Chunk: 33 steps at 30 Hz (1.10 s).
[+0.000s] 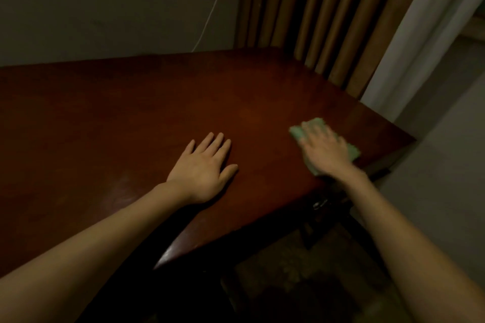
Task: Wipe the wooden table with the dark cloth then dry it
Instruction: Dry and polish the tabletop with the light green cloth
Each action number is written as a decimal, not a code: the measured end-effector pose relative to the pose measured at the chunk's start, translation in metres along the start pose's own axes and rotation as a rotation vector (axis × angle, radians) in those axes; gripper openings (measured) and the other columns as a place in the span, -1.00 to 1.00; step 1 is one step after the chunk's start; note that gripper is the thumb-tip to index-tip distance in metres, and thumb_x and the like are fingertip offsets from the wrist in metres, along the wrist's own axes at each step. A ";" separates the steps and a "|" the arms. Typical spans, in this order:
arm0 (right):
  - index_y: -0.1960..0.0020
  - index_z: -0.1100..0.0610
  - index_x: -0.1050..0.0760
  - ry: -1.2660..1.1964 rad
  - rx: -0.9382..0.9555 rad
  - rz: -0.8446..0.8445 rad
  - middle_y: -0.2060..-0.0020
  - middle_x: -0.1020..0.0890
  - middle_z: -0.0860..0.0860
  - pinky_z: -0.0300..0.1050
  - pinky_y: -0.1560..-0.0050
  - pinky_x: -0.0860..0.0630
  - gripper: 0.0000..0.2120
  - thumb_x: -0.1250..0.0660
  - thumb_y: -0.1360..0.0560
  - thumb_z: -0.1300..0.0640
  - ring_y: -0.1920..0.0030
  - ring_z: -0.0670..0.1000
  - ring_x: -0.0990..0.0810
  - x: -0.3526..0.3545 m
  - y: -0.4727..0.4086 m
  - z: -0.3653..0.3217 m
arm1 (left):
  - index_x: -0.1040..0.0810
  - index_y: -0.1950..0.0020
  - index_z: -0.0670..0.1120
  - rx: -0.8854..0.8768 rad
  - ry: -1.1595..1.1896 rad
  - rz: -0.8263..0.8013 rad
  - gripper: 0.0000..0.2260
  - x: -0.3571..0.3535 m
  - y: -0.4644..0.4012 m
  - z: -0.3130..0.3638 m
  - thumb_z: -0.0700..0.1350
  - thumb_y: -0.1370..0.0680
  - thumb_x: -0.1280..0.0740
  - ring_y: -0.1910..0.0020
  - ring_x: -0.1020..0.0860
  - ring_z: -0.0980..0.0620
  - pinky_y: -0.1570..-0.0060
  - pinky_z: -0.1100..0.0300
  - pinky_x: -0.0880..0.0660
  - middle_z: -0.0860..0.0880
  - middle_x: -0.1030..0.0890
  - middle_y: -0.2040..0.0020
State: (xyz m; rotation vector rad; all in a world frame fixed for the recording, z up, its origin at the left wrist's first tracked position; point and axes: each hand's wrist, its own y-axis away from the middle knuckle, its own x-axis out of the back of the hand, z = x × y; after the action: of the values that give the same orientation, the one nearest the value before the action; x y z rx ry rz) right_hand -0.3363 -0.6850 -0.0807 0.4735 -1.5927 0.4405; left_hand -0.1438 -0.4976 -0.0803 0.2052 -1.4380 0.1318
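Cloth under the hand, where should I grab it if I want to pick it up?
Take the cloth by the far corner that sticks out past the fingertips of the right hand, coming from above. It lies flat on the table with that hand pressing on its middle, so only the edges are free for a pinch grip.

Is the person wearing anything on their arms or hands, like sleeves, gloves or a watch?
No. Both forearms are bare as far up as the picture shows, with no sleeves in view. The left hand has no glove, ring or watch that shows, and its wrist is bare. The right hand is blurred, but it too looks ungloved, with nothing showing on the wrist. The nails look short.
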 end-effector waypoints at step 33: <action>-0.49 -0.14 0.19 0.016 0.865 -0.190 -0.51 0.13 -0.15 -0.10 -0.38 0.35 -0.43 0.24 -0.53 -0.26 -0.48 -0.08 0.26 0.005 -0.008 -0.142 | -0.42 -0.32 -0.04 -0.010 0.107 0.268 -0.58 0.024 -0.052 -0.151 0.10 -0.60 0.00 -0.33 -0.31 -0.02 -0.27 0.06 -0.29 -0.04 -0.41 -0.34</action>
State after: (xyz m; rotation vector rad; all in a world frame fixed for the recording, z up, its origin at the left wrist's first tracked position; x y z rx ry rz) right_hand -0.2141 -0.6144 -0.0651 1.2546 -1.2643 0.9820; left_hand 0.0163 -0.5164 -0.0773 -0.0045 -1.3536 0.3495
